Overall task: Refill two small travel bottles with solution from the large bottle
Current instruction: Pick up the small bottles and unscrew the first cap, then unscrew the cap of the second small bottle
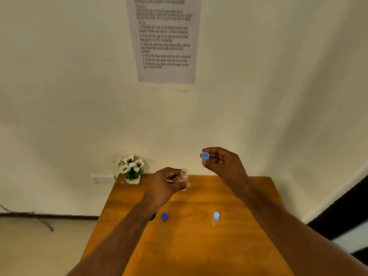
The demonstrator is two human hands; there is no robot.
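Note:
My left hand [167,184] grips a small clear travel bottle [183,173] above the far part of the wooden table [249,196]; its mouth is uncapped. My right hand [221,162] is raised to the right of it and pinches a light blue cap [205,156] between thumb and fingers. A second small clear bottle with a light blue cap [216,217] stands on the table near the middle. A darker blue cap [164,216] shows just right of my left forearm. What it sits on is partly hidden by the arm.
A small white pot of white flowers [131,169] stands at the table's far left corner. A printed instruction sheet [164,38] hangs on the cream wall behind. The floor lies to the left, and a dark skirting runs at the right.

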